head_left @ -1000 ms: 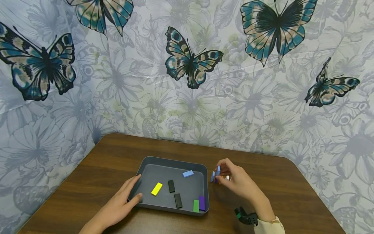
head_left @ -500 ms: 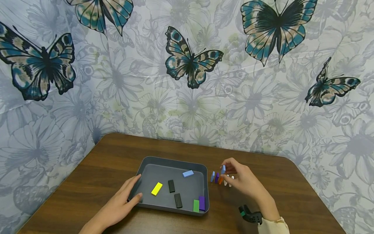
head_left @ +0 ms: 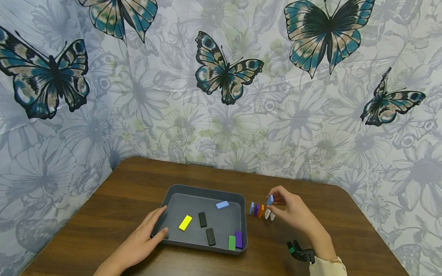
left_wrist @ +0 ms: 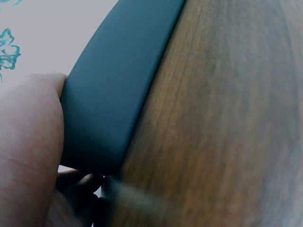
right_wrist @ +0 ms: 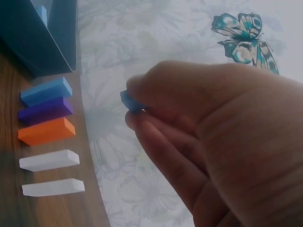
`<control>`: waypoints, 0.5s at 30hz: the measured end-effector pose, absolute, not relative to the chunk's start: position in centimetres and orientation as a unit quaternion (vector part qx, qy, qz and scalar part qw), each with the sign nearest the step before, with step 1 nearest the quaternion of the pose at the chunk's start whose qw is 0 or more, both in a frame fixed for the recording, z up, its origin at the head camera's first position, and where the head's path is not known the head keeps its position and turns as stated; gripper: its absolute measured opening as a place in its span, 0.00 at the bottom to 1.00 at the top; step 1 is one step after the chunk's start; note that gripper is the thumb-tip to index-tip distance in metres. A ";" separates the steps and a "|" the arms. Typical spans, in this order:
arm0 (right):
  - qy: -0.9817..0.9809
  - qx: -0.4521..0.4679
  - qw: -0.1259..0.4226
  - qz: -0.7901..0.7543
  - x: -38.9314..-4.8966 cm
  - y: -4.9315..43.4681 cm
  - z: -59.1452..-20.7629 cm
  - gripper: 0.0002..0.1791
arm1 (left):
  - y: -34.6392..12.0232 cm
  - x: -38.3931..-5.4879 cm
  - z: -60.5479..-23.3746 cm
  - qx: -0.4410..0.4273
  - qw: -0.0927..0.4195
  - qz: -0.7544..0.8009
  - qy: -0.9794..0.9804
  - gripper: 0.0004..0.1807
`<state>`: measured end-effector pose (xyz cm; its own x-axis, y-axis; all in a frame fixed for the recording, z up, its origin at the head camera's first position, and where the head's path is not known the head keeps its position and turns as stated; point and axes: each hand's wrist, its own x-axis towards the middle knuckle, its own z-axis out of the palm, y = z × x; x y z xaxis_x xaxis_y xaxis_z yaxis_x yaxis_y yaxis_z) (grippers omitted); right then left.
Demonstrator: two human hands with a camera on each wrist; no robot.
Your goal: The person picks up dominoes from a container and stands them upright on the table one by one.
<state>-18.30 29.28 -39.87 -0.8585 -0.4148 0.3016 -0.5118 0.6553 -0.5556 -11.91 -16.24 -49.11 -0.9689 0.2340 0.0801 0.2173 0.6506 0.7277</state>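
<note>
My right hand pinches a light blue domino between thumb and fingertips, raised above the tabletop. In the right wrist view only a small end of it shows. Below and to the left stands a row of upright dominoes: light blue, purple, orange and two white, apart from one another. My left hand holds the near left corner of a grey tray, its thumb over the rim; part of its fingers is hidden.
Lying in the tray are a yellow domino, two black dominoes, a light blue one, a green one and a purple one. The wooden table meets a butterfly-patterned cloth behind.
My right hand has moved to the right along the row with the light blue domino, uncovering the orange and white dominoes. The left hand and the tray have stayed put.
</note>
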 end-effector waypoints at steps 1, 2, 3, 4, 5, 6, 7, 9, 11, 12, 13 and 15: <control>-0.907 0.255 0.076 0.325 -18.3 29.4 -39.9 0.18 | -16.2 -11.9 -49.1 0.124 0.011 0.399 0.909 0.37; -0.908 0.256 0.077 0.323 -18.3 29.5 -39.9 0.18 | -16.2 -11.9 -49.1 0.125 0.010 0.398 0.909 0.37; -0.907 0.256 0.079 0.323 -18.3 29.6 -39.9 0.18 | -16.2 -11.9 -49.1 0.125 0.009 0.398 0.909 0.37; -0.908 0.257 0.080 0.321 -18.3 29.6 -39.8 0.17 | -16.2 -11.9 -49.1 0.125 0.008 0.398 0.909 0.37; -0.908 0.257 0.079 0.320 -18.3 29.7 -39.8 0.17 | -16.2 -11.9 -49.1 0.125 0.006 0.397 0.909 0.37; -0.909 0.258 0.079 0.319 -18.3 29.8 -39.8 0.17 | -16.2 -11.9 -49.1 0.125 0.005 0.397 0.909 0.37; -0.910 0.253 0.076 0.320 -18.3 29.8 -39.8 0.17 | -16.2 -11.9 -49.1 0.125 0.004 0.396 0.910 0.37; -0.911 0.247 0.074 0.322 -18.3 30.0 -39.9 0.16 | -16.2 -11.9 -49.1 0.125 0.003 0.395 0.910 0.37; -0.913 0.241 0.073 0.321 -18.3 30.1 -39.9 0.16 | -16.2 -11.9 -49.1 0.124 0.004 0.396 0.910 0.37; -0.914 0.237 0.073 0.322 -18.3 30.2 -39.9 0.16 | -16.2 -11.9 -49.1 0.124 0.004 0.396 0.910 0.37; -0.914 0.234 0.074 0.322 -18.3 30.3 -39.9 0.16 | -16.2 -11.9 -49.1 0.124 0.004 0.396 0.910 0.37; -0.916 0.236 0.077 0.316 -18.3 30.5 -40.0 0.16 | -16.2 -11.9 -49.1 0.125 0.005 0.398 0.909 0.37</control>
